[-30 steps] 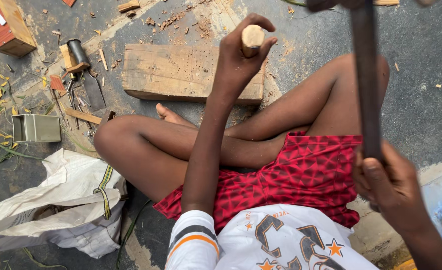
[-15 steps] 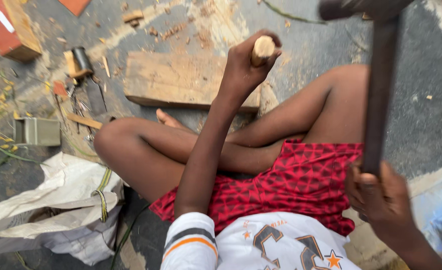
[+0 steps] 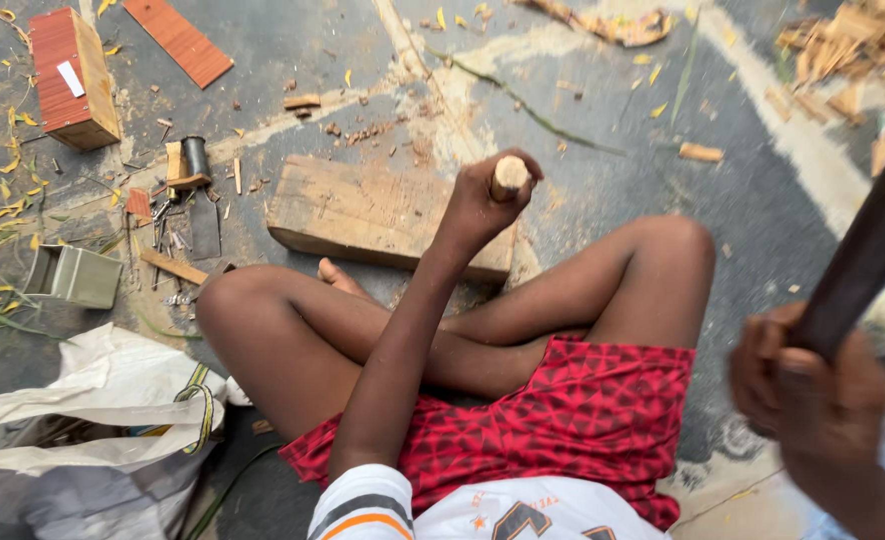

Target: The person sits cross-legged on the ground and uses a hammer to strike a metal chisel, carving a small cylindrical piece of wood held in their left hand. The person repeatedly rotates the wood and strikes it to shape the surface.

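Two hands busy: the left hand (image 3: 478, 205) is clamped around a short pale wooden peg (image 3: 510, 177), upright over the thick rectangular timber block (image 3: 373, 215); the right hand (image 3: 813, 375) grips a dark long tool handle (image 3: 868, 255), slanting up to the right of the peg.

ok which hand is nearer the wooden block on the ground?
Left. The left hand grips a short wooden peg directly over the wooden block. The right hand is off to the side, gripping a dark handle.
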